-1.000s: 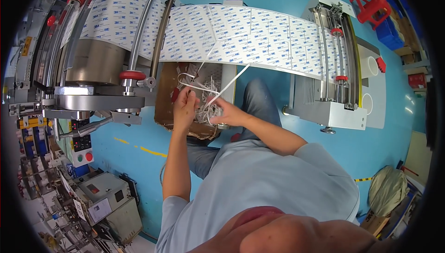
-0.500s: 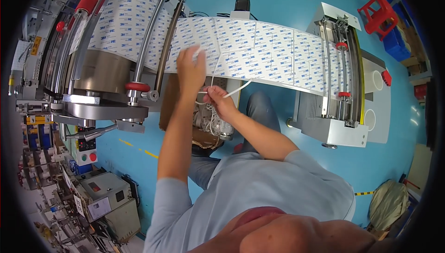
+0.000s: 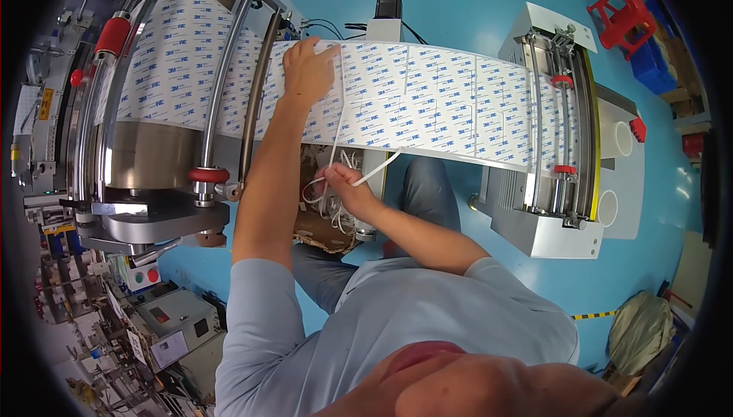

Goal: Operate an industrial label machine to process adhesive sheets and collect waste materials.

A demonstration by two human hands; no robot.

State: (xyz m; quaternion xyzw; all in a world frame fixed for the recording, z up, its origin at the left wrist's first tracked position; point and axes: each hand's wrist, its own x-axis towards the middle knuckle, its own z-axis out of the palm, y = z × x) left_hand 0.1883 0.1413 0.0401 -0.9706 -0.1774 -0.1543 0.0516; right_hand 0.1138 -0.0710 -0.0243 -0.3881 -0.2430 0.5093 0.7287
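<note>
A long white liner sheet (image 3: 450, 81) with blue print spans the bench between two roller units, crossed by thin strip lines. Over its far left edge my left hand (image 3: 308, 73) reaches, fingers stretched out and thumb apart. Near the thumb a narrow white strip (image 3: 340, 111) runs down across the sheet toward me. In front of the near edge my right hand (image 3: 348, 188) is closed on this strip, with loops hanging below. Beneath it stands a worn cardboard box (image 3: 324, 237) holding tangled white strips.
On the left are a large metal roller (image 3: 153, 153) and bars with red collars (image 3: 208, 175). A white-framed roller unit (image 3: 561, 226) stands on the right. A black motor (image 3: 388, 8) sits behind the sheet. A red stool (image 3: 622, 20) is at far right.
My left hand has moved away from me to the sheet's far edge. My right hand has come slightly nearer and left; the strip now stretches lengthwise between them.
</note>
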